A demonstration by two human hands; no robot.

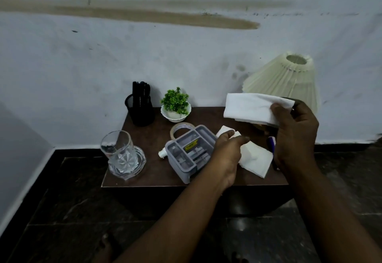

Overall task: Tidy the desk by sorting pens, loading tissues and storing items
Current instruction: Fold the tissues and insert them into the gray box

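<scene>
Your left grip (225,153) reaches over the grey tray (190,151). Its fingers lie fairly straight and loosely spread, on or just above the loose sheets (256,159) - I can't tell which. Those sheets lie flat on the bench (148,138), just right of the tray. Higher up, your right grip (295,134) pinches one end of a folded white tissue (252,107), held clear of the bench in front of the lamp (289,78). Expect it to be feather-light, limp and easy to tear - I'd judge only the fold keeps its free end from drooping. Pinch gently at the folded edge and support the far end with the left grip. It looks clean, a long rectangle. Pens (141,91) stand in the pot (140,113) at the back.
</scene>
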